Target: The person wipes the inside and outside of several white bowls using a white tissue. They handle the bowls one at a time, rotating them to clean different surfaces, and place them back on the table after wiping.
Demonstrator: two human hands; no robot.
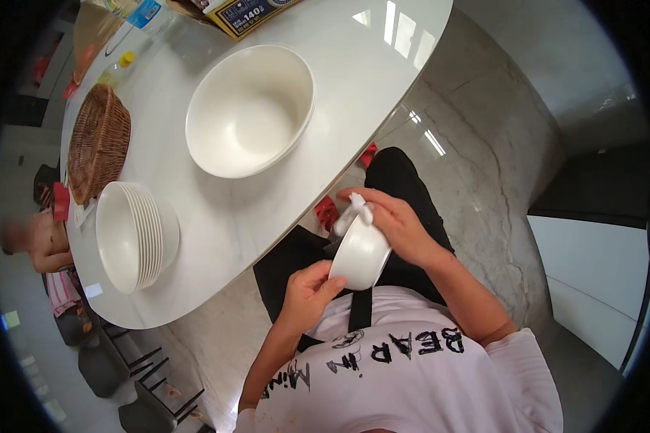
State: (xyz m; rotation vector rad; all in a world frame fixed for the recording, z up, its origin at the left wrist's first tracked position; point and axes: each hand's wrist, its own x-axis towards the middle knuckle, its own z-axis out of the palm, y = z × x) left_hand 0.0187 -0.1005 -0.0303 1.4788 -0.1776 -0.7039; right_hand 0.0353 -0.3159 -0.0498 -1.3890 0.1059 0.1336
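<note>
Off the table's near edge, over my lap, a small white bowl [362, 252] is tipped on its side. My left hand [310, 288] grips its lower left rim, thumb on the outer wall. A crumpled white cloth or tissue [356, 213] pokes out at the bowl's upper rim, and my right hand [393, 221] is closed on it, pressing it against the bowl. The bowl's inside faces away and is hidden. On the table at left, a stack of white bowls [133, 237] lies tilted. Farther up stands a large white bowl [256, 112] with nothing in it.
The glossy white table [217, 231] has a curved edge. A brown wicker basket [100, 144], a yellow-capped bottle [119, 67], a clear bottle [141, 12] and a dark box [249, 16] stand along its far side. Another person [47, 245] and dark chairs [108, 372] are at left.
</note>
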